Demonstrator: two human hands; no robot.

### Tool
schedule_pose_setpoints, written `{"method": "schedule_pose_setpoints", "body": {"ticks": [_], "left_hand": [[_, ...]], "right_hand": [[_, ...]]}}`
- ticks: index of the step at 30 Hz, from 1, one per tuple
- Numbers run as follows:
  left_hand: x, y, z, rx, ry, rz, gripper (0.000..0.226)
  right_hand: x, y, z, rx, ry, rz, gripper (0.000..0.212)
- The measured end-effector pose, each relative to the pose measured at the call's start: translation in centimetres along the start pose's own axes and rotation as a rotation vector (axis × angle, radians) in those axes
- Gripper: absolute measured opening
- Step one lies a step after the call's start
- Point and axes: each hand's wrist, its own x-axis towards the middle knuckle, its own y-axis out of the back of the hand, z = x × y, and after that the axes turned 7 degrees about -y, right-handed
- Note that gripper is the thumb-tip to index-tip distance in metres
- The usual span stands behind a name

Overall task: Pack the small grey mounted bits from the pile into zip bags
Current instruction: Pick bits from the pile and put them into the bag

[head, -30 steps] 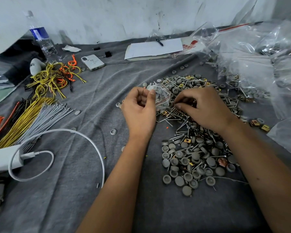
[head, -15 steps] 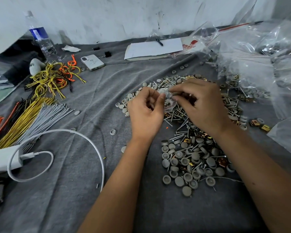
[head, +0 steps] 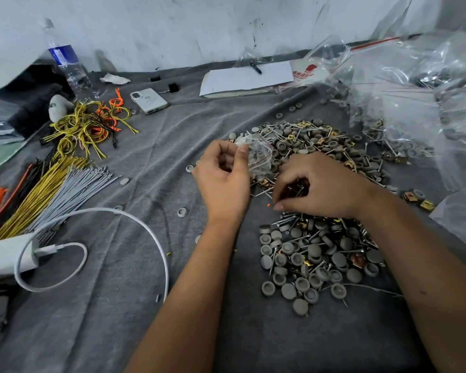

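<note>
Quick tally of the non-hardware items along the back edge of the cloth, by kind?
Water bottle: 1
Phone: 1
Notepad: 1
Pen: 1
Total: 4

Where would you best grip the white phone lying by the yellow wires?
Pinch the white phone across its two long edges, coming straight down from above. It lies flat, camera side up, on the grey cloth with bare cloth along both long edges, so fingers likely fit there.
</note>
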Motion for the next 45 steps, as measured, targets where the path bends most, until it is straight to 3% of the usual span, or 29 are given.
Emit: {"method": "schedule_pose_setpoints", "body": {"ticks": [4, 7, 11, 17, 23, 29, 38, 45], "left_hand": [[0.0, 0.0, -0.1, -0.015, 0.012, 0.005, 0.020], [0.0, 0.0, 0.1, -0.032, 0.016, -0.007, 0.023], [0.1, 0.0, 0.1, -0.022, 0.017, -0.010, 0.026], [0.0, 0.0, 0.2, -0.010, 0.006, -0.024, 0.024], [-0.1, -0.1, 0.0, -0.018, 0.001, -0.027, 0.020], [0.0, -0.1, -0.1, -0.015, -0.003, -0.022, 0.019], [-0.1, -0.1, 0.0, -0.021, 0.003, -0.031, 0.022], [-0.2, -0.1, 0.1, -0.004, -0.025, -0.061, 0.021]], "right_hand": [[0.0, 0.2, 0.3, -0.051, -0.053, -0.193, 0.016], [0.1, 0.3, 0.2, -0.075, -0.072, -0.249, 0.018], [0.2, -0.2, 0.2, -0.140, -0.078, -0.224, 0.012], [0.6, -0.7, 0.1, -0.258, -0.088, -0.152, 0.034], [0.6, -1.1, -0.1, -0.265, -0.069, -0.118, 0.015], [0.3, -0.7, -0.5, 0.028, -0.073, 0.082, 0.014], [0.3, -0.6, 0.0, 0.097, -0.099, 0.208, 0.016], [0.3, -0.5, -0.5, 0.318, -0.062, 0.601, 0.011]]}}
